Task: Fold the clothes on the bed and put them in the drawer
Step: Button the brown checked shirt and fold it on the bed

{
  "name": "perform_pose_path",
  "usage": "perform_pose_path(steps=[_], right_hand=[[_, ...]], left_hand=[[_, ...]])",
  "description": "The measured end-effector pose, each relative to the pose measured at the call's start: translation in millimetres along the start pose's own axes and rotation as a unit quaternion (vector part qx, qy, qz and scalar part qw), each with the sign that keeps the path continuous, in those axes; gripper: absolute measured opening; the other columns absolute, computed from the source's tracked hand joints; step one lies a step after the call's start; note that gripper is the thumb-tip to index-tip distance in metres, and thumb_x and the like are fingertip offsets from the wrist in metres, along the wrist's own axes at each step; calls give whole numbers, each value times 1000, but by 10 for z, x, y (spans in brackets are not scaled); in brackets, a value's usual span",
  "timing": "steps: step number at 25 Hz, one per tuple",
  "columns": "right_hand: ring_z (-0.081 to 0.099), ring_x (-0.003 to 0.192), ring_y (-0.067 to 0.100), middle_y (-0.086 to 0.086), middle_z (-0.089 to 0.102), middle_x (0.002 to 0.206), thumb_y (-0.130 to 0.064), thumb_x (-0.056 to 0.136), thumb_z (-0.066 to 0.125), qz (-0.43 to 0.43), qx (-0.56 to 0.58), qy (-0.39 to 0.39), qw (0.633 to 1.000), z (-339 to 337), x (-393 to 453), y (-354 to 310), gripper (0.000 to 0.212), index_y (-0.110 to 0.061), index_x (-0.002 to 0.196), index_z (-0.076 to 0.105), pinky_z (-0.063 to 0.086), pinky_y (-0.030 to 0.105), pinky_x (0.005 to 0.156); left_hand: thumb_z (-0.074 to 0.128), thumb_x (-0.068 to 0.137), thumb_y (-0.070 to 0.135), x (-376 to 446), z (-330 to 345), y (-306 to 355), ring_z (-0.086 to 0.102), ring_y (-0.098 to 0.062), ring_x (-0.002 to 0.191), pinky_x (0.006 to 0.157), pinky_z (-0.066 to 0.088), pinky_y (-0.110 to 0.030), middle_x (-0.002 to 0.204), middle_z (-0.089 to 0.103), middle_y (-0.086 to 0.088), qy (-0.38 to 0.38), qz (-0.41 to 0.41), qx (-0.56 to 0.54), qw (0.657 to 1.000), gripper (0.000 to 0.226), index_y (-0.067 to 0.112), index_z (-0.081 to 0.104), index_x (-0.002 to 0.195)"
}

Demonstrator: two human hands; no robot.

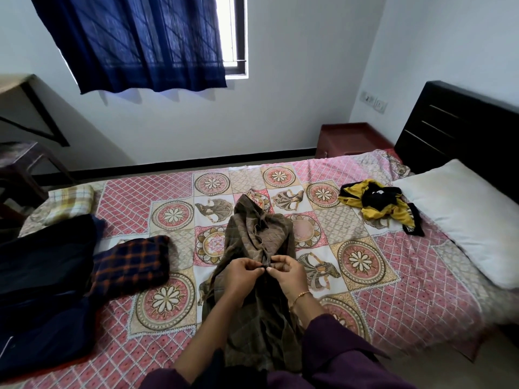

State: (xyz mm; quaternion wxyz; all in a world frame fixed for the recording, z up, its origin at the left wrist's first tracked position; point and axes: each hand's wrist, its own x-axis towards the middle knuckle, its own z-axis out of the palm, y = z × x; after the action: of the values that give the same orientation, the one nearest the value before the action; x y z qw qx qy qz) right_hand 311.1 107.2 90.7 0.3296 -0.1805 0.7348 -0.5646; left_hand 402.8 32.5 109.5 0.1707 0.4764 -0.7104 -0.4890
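Shirt, brown checked, lies mid-bed on the patterned bedspread — window curtain beyond, I note. Left hand and right hand both pinch its front — fingers curled, meeting.

White walls, a blue curtain over a bright window, perhaps a reddish nightstand beside the black headboard.

The brown shirt is hidden where the hands pinch it; its hem vanishes under purple sleeves. Left of the hands, dark clothing is cut off at the edge. The headboard, far right, is cropped.
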Motion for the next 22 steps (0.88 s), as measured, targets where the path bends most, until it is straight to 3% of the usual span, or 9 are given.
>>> perform_pose_path(steps=[6, 10, 13, 18, 22], right_hand=[[59, 71, 5, -4, 62, 74, 1, 84, 64, -26, -23, -22, 999, -48, 38, -1, 20, -9, 101, 59, 50, 13, 67], [61, 74, 9, 0, 64, 77, 4, 89, 56, -38, -12, -39, 998, -78, 29, -4, 25, -12, 108, 55, 52, 15, 69], [60, 76, 9, 1, 64, 78, 8, 85, 60, -43, -31, -43, 998, -83, 54, -10, 34, -9, 113, 55, 52, 17, 72], [60, 71, 10, 1, 64, 78, 8, 81, 64, -32, -37, -40, 998, -66, 80, -20, 34, -2, 113, 56, 52, 16, 68], [64, 76, 16, 1, 66, 76, 3, 79, 68, -32, -61, -28, 997, -40, 101, -38, 33, -4, 110, 58, 54, 28, 78]], left_hand=[[70, 82, 16, 3, -6, 19, 57, -10, 71, 54, 37, -14, 84, 69, -6, 8, 40, 74, 996, 11, 7, 72, 88], [69, 83, 12, 2, -12, 11, 56, -7, 68, 53, 36, -10, 80, 68, -5, 10, 48, 63, 997, 8, 6, 72, 87], [68, 83, 11, 23, -14, 2, 57, -6, 71, 52, 34, -5, 77, 64, 1, -3, 51, 44, 998, 6, 8, 72, 87], [65, 86, 10, 51, -22, -26, 60, -8, 76, 54, 39, -8, 80, 67, 2, -41, 29, -29, 998, 6, 12, 70, 83], [62, 88, 7, 59, -14, -64, 62, -8, 78, 59, 44, -11, 80, 68, 2, -58, 21, -81, 995, 13, 14, 71, 83]])
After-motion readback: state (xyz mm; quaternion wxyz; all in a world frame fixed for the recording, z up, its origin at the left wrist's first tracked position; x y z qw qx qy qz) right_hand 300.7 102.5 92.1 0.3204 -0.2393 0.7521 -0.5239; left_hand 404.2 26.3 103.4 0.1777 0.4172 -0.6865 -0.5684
